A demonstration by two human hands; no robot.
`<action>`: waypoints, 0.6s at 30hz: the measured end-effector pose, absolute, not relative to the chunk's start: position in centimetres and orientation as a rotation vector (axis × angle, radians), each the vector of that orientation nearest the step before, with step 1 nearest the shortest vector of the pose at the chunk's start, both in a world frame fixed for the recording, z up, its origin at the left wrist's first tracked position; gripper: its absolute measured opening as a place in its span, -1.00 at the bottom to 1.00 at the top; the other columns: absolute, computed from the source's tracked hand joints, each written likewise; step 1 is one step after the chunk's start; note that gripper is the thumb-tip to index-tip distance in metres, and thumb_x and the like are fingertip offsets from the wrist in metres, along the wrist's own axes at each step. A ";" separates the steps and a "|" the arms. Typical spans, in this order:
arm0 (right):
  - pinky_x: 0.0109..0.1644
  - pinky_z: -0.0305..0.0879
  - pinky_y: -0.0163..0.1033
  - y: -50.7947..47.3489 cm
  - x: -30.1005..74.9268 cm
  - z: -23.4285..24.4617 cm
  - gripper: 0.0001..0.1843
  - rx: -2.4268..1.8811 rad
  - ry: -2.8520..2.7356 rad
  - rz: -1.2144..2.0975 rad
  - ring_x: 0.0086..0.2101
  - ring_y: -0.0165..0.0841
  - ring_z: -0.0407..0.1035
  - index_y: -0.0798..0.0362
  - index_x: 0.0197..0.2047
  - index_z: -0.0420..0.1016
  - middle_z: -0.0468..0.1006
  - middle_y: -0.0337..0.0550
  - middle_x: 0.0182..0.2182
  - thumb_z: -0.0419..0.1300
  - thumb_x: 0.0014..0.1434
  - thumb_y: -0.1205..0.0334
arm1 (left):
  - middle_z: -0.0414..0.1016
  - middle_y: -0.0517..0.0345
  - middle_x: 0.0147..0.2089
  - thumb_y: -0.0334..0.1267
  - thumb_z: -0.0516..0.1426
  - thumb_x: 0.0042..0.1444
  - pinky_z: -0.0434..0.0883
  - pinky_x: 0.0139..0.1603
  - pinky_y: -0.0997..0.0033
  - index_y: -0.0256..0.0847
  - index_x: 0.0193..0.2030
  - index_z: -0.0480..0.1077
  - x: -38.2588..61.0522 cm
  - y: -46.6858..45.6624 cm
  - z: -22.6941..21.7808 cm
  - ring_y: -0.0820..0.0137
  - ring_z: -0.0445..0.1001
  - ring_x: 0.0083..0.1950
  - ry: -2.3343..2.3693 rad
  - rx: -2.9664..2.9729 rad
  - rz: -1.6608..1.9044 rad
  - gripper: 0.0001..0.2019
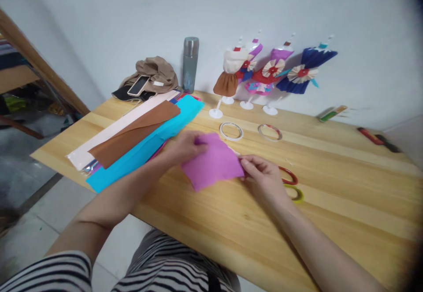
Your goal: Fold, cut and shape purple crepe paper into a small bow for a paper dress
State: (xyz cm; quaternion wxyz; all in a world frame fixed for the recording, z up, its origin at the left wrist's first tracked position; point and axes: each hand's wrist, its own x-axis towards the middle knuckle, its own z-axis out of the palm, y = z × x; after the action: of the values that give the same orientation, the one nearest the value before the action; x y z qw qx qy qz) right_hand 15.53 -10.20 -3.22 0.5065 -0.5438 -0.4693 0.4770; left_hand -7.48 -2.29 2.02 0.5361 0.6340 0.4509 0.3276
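A purple piece of crepe paper (214, 164) is stretched between my two hands just over the wooden table. My left hand (189, 146) pinches its upper left edge, fingers closed. At the right corner, my right hand (262, 173) grips the paper between thumb and fingers. A narrow white strip runs along the paper's upper right edge, close to my right fingers; whether it is stuck on, I cannot tell. Beside my right hand lie scissors with one red and one yellow handle (295, 193), their blades hidden behind the hand. A white tape roll (231, 139) rests just beyond the paper.
Blue (132, 162), brown (132, 135) and pale pink crepe sheets lie stacked on the left. Behind them are a phone (139, 85), a cap and a thermos (190, 65). Several small dressed stands (225, 84) line the wall. Another tape roll (271, 139) lies right of the first.
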 end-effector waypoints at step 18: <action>-0.44 0.11 -0.19 -7.5 21.9 -2.9 -0.83 -1.970 -1.895 0.150 -0.52 -0.22 0.40 -0.03 -0.40 0.58 0.62 -0.04 -0.47 0.14 0.08 0.24 | 0.23 -0.27 0.32 -0.21 0.13 0.12 0.23 0.21 0.10 -0.29 0.27 0.25 -21.6 6.2 5.7 -0.04 0.26 0.28 2.099 2.560 -0.003 -0.45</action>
State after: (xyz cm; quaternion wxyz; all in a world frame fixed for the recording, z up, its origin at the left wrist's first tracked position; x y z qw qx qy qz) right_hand 21.93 -7.48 -2.86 0.2006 -0.7051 -0.6780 0.0536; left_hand -21.56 6.20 5.65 -0.0845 0.7706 0.6317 -0.0009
